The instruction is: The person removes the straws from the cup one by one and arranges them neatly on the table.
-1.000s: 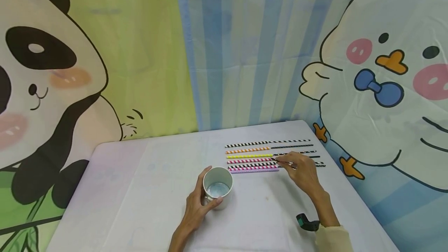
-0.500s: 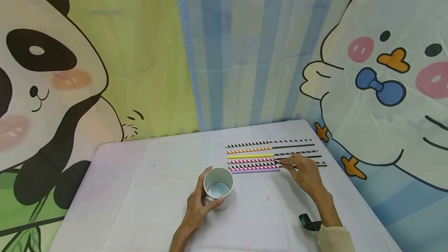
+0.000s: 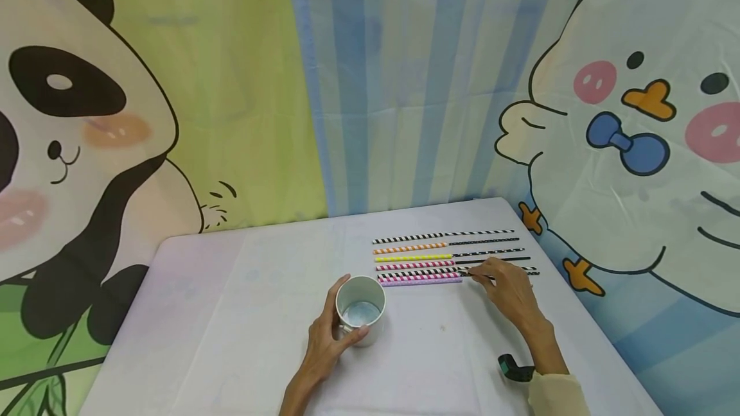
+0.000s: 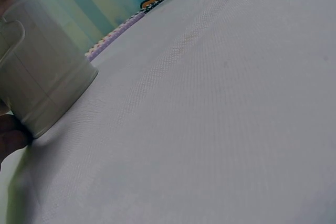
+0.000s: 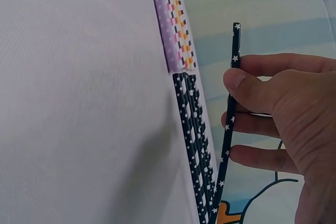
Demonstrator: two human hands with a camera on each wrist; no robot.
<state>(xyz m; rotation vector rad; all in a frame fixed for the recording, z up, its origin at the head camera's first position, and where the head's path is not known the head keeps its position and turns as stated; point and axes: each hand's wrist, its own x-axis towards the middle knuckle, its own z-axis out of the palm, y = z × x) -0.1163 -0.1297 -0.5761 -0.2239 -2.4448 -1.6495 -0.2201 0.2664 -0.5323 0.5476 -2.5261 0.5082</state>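
Note:
My left hand (image 3: 319, 346) grips a white mug (image 3: 374, 326) around its side, fingers behind and thumb at the front. The mug stands upright with its open mouth facing up. In the left wrist view the mug's wall and handle (image 4: 20, 34) show at the left edge. My right hand (image 3: 511, 294) pinches a black paper straw with white stars (image 5: 227, 129) between thumb and fingers. That straw slants over a row of laid-out straws, among them yellow (image 3: 413, 257), orange (image 3: 410, 249) and lilac (image 3: 422, 282) ones. Black patterned straws (image 3: 485, 241) continue the row to the right.
A white cloth covers the table (image 3: 243, 313). Behind it hang a striped blue curtain (image 3: 393, 82) and printed panda (image 3: 139, 191) and chick (image 3: 613, 223) backdrops. A small black device (image 3: 514, 370) is at my right wrist.
My right hand has shifted slightly right and toward me with the star-patterned straw. The left hand and mug have stayed in place.

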